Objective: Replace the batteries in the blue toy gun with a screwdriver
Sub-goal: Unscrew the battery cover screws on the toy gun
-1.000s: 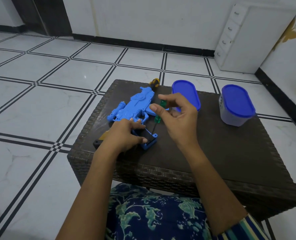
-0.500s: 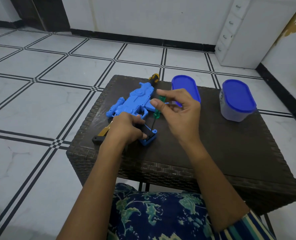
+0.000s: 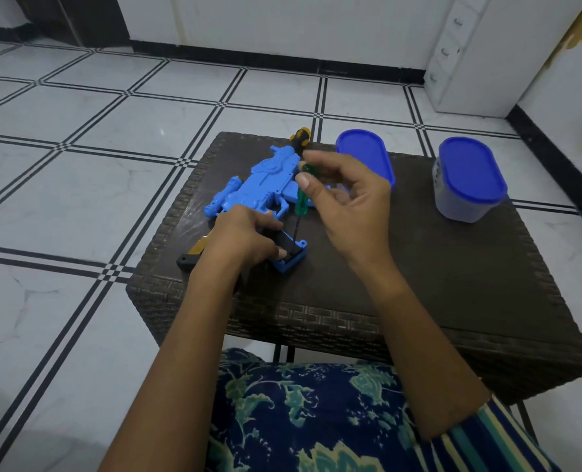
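Blue toy gun (image 3: 265, 185) lies flat on the far-left part of the wicker table (image 3: 418, 284), grip end pointing back at the person. At that end sits the battery housing (image 3: 291, 258), w/ a dark cover on it. Green screwdriver (image 3: 300, 199) stands nearly upright over it, tip down at the housing's far corner, prob. in a screw head but too small to confirm. Right hand (image 3: 347, 206) pinches the green handle near its top between thumb and fingertips. Left hand (image 3: 245, 240) grips the toy's grip beside the cover, fingers curled round it.

Step in hand, I'd judge: loosening the cover screw. To do it well: shaft in line w/ the screw, firm downward push so the tip doesn't slip out, small turns from the fingertips, left hand pinning the toy so it can't spin. Tiny screw could drop into the weave, so catch it as it frees.

Hard to read: the screw itself, tip seating, whether batteries are inside. Left hand hides part of the cover. Behind the gun, a second screwdriver (image 3: 299, 136) w/ yellow-black handle, shaft out of sight. A yellow-black item (image 3: 194, 253) sits half under the left wrist, can't ID. Blue oval lid (image 3: 364, 155) is partly behind the right hand. Blue-lidded tub (image 3: 466, 185) stands well to the right, contents not visible.
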Demonstrator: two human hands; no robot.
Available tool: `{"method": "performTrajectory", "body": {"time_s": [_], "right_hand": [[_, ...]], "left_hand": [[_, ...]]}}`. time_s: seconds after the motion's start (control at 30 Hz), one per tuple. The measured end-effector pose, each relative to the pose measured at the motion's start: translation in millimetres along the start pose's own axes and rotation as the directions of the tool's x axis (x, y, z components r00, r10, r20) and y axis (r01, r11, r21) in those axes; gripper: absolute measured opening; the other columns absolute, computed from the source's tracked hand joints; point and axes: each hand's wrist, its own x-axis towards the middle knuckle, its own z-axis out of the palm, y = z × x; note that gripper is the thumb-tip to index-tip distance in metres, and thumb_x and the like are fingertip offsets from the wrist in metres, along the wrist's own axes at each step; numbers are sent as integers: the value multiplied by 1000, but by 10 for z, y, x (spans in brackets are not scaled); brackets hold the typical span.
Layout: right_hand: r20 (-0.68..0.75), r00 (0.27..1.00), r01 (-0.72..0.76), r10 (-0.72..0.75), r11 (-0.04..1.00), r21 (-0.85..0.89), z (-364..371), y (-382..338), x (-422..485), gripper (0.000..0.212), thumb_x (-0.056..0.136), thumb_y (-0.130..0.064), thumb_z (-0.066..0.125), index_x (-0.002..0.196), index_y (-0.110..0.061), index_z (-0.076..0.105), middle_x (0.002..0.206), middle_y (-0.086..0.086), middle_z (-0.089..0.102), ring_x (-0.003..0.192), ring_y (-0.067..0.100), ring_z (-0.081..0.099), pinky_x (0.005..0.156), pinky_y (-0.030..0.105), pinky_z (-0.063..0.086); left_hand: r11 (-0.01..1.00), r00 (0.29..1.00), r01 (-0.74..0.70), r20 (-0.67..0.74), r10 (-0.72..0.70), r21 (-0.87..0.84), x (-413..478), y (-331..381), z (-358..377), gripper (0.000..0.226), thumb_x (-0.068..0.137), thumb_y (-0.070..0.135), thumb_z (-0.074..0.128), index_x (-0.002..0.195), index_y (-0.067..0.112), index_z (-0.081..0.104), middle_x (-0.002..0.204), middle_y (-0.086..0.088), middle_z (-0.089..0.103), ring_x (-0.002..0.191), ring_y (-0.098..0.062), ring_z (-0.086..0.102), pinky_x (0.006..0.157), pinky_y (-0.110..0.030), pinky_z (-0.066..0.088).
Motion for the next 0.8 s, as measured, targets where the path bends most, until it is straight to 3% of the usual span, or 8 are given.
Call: {"method": "performTrajectory", "body": {"time_s": [0.1,0.17,0.3,0.47,0.6,0.7,0.8], "right_hand": [[48,998,-29,28,999,24,3,22,-31,21,89,-1,65,109,-4,69,104,9,73,101,19,69,82,32,58],[52,998,-21,20,1000,16,23,3,-57,20,86,-9,72,106,-10,71,103,7,72,101,22,68,79,38,59],[-17,1000,26,-26,1000,-17,38,-26,-38,21,77,-11,81,95,-11,72,97,11,71,91,21,68,70,29,57],[33,999,-19,19,1000,8,15,12,-27,20,88,-1,66,108,-3,68,102,12,72,98,20,69,79,28,57],[27,1000,8,-8,1000,-5,40,3,-54,18,82,-14,76,100,-13,71,102,10,69,97,27,67,73,30,56],[-10,1000,16,-16,1000,-26,33,12,-31,20,78,-11,80,96,-12,71,97,11,69,86,13,66,69,28,55],[13,1000,-1,1,1000,-14,29,9,-19,20,84,-4,73,104,-4,71,101,11,71,85,7,65,71,23,55]], "left_hand": [[1000,1000,7,3,-7,7,5,1,-1,57,68,9,83,120,25,66,140,11,52,129,-9,46,103,-25,35],[1000,1000,4,0,-4,5,-1,-2,-3,56,69,9,83,120,25,66,140,11,52,128,-10,46,101,-25,36],[1000,1000,-11,-5,11,8,-1,-7,-1,57,69,9,83,121,24,66,139,10,52,128,-9,47,98,-21,34],[1000,1000,0,-7,0,16,23,-21,10,57,66,10,85,118,25,67,138,11,54,126,-7,48,103,-23,35],[1000,1000,2,-10,-2,18,11,-3,3,56,68,11,83,120,24,66,140,10,52,128,-10,47,105,-27,37],[1000,1000,-2,-4,2,17,5,-6,4,57,68,10,83,121,24,66,140,9,52,128,-10,47,107,-29,37],[1000,1000,3,3,-3,2,3,-4,2,58,67,8,84,120,23,66,140,8,52,129,-10,46,110,-32,36]]}}
